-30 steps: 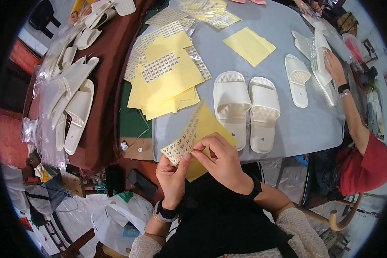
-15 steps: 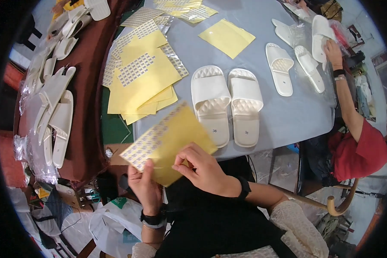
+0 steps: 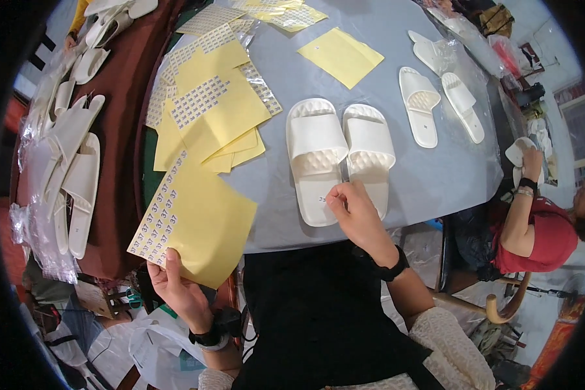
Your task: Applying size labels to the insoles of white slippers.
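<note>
Slide slippers [image 3: 315, 138] at your twelve o'clock seem mid-labelling: left hand [image 3: 181, 291] pinches sticker sheet [image 3: 205, 224], right hand [image 3: 359, 216] curls, its grip untellable, and placement next calls for careful alignment.

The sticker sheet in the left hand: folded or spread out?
Spread out. The yellow sticker sheet shows its printed face and all four corners beyond the left hand, with no fold visible.

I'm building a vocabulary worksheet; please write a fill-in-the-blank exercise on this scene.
1. The left hand rests its ____ on the visible face of a yellow rectangular paper sticker sheet.
2. Near the right hand lies a ____ of white open-toed slippers.
3. The co-worker at right wears a ____ short-sleeved top.
Missing words: thumb; pair; red.
</note>
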### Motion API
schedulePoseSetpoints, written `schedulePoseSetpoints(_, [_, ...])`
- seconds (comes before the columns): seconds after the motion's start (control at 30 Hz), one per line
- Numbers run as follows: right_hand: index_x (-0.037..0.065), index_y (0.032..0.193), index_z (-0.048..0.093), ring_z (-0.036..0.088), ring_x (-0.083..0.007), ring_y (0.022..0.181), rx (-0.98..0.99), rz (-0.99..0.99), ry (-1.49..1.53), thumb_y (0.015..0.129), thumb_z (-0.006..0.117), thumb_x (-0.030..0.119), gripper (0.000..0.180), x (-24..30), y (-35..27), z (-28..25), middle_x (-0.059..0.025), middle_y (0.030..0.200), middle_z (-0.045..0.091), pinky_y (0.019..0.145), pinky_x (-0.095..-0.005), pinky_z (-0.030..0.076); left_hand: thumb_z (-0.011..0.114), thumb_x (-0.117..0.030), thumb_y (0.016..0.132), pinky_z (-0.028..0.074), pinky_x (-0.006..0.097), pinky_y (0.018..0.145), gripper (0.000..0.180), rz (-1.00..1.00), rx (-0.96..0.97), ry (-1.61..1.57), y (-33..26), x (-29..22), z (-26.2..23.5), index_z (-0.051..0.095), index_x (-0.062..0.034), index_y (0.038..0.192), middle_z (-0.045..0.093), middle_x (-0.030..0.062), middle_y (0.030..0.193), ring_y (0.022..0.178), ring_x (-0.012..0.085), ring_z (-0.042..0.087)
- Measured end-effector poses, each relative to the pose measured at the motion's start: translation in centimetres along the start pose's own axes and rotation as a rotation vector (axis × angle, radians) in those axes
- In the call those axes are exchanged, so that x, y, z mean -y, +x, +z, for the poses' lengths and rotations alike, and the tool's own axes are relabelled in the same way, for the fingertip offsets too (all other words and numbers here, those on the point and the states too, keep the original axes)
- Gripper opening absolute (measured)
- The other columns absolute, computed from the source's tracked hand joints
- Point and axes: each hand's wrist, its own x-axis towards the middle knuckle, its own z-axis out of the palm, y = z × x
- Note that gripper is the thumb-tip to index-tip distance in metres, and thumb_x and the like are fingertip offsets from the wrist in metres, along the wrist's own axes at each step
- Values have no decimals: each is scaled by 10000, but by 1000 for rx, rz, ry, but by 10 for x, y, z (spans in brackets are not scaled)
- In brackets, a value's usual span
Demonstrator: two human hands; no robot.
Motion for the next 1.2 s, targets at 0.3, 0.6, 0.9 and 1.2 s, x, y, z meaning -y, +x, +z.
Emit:
schedulePoseSetpoints(0.3, [35,871,571,570,-340,716,-58,-49,-214,826,594,124,102,-1,3,12,-148,854,537,659,-420,454,592,-67,876,462,283,863,310,-64,14,-4,-2,2,2,491,41,1149,610,128,1091,959,155,603])
schedulePoseSetpoints(0.6, [45,952,525,583,-330,758,-235,21,-70,835,592,95,144,-1,1,15,-133,885,537,687,-415,463,539,-85,902,469,299,876,336,-127,93,-81,-2,0,0,457,26,1209,589,125,1134,991,172,594])
schedulePoseSetpoints(0.9, [40,936,595,562,-229,691,-126,-186,-172,836,588,32,100,25,-7,11,-111,898,522,590,-323,468,507,-138,941,466,285,858,256,-416,32,-245,-5,21,21,531,24,1139,597,111,1137,991,157,589])
schedulePoseSetpoints(1.2, [52,947,578,567,-251,731,89,-442,140,812,629,66,145,89,-14,80,-94,888,547,615,-333,454,529,-140,934,455,254,837,238,-472,83,-288,-19,27,27,575,17,1107,623,71,1089,955,114,586])
